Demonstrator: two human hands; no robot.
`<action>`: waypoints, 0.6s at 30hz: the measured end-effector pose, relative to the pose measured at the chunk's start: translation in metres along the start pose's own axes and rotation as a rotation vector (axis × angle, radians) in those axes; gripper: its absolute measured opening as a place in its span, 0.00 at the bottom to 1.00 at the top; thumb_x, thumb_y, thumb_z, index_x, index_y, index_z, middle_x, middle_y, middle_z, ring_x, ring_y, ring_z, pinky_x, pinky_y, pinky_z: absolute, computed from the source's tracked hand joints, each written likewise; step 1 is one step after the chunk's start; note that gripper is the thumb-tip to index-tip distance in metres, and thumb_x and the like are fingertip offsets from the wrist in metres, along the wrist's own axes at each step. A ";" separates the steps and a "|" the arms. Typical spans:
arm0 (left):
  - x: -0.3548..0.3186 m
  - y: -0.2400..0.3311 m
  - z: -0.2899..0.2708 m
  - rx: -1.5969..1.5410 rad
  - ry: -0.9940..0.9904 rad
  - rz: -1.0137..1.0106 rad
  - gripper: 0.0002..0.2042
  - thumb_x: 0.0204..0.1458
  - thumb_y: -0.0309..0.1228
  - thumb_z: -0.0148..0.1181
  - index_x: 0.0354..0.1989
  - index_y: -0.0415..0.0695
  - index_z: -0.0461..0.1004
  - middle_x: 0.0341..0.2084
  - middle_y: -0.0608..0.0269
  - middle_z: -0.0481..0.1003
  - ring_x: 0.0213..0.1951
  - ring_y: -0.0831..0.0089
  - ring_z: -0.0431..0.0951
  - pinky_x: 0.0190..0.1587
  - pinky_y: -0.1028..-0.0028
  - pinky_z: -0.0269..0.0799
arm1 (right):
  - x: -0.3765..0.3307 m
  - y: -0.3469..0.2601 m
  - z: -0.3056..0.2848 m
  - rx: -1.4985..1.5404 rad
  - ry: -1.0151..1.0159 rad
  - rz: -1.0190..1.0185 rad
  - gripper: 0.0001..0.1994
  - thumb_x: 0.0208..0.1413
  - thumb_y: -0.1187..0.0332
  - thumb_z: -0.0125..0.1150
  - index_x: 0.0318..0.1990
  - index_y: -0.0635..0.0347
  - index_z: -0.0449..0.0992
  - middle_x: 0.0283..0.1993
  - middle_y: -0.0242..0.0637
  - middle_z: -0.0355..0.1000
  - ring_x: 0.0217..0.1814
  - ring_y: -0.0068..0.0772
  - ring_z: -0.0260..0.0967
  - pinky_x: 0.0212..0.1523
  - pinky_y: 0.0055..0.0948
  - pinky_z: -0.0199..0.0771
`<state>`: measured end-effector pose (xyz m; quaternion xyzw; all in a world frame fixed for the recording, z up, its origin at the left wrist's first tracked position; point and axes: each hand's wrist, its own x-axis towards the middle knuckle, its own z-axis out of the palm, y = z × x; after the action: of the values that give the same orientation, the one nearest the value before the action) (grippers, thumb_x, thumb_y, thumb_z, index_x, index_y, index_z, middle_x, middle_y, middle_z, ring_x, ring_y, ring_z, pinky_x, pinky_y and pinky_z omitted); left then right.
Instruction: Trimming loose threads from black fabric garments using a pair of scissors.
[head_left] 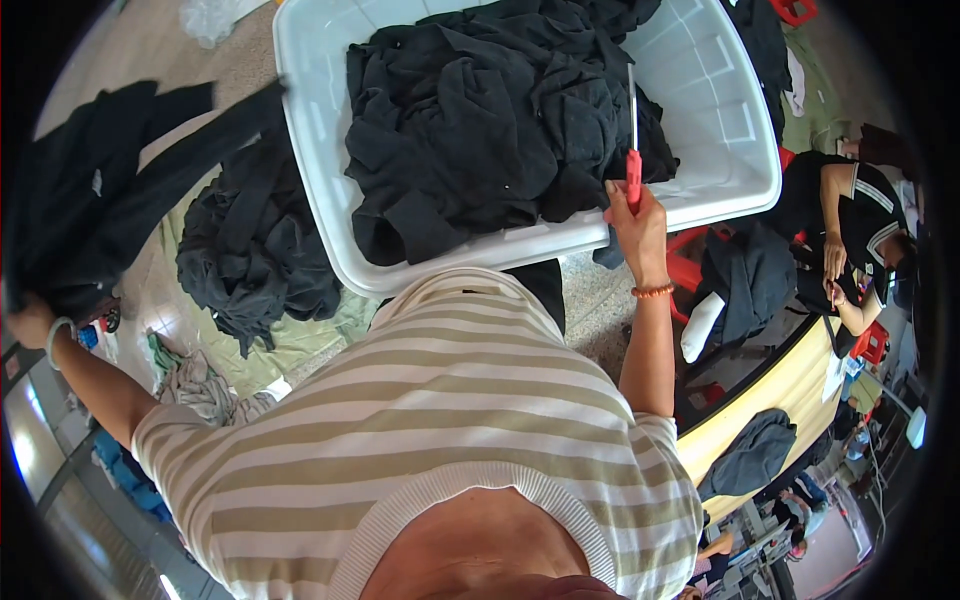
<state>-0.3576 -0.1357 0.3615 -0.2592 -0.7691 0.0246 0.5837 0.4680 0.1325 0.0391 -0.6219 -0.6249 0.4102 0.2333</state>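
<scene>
At the far left my left hand (32, 322) is closed on a black garment (110, 190), which is spread out in the air with one long strip reaching toward the tub's corner. My right hand (638, 225) grips a red-handled tool (633, 175) with a long thin metal blade, held over the near right rim of the white tub (722, 130). Whether the tool is a pair of scissors I cannot tell. Rumpled black cloth (470, 110) fills most of the tub in front of me.
Left of the tub, a heap of black clothes (255, 250) lies on a pale green sheet (345, 335). Grey cloth (195, 385) is nearer me. Dark cloth (745, 270) hangs at the right, beside a tan table (720, 440). Another person (850, 215) sits at the right.
</scene>
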 end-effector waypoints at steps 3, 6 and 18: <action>-0.077 0.073 0.009 0.247 -0.369 0.192 0.29 0.49 0.57 0.54 0.47 0.43 0.75 0.40 0.46 0.77 0.45 0.51 0.77 0.46 0.56 0.73 | 0.010 0.026 0.010 -0.086 0.033 -0.041 0.14 0.56 0.64 0.61 0.40 0.68 0.76 0.22 0.34 0.73 0.21 0.19 0.68 0.23 0.21 0.69; -0.158 0.244 -0.062 -0.939 -0.718 0.226 0.23 0.52 0.41 0.60 0.52 0.39 0.71 0.46 0.47 0.74 0.49 0.54 0.75 0.53 0.63 0.68 | 0.019 0.060 0.011 -0.184 0.050 -0.102 0.14 0.55 0.65 0.61 0.41 0.69 0.75 0.23 0.37 0.74 0.18 0.22 0.68 0.21 0.23 0.69; -0.453 0.613 -0.326 -1.059 -2.430 -0.795 0.20 0.44 0.42 0.70 0.36 0.39 0.73 0.21 0.57 0.75 0.19 0.71 0.76 0.20 0.76 0.73 | -0.020 0.080 -0.019 -0.148 -0.039 0.053 0.11 0.55 0.67 0.59 0.40 0.67 0.76 0.24 0.38 0.76 0.17 0.22 0.68 0.20 0.23 0.67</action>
<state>0.2498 0.1138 -0.1445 -0.0292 -0.7292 -0.2258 -0.6453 0.5326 0.1082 -0.0104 -0.6456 -0.6413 0.3810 0.1637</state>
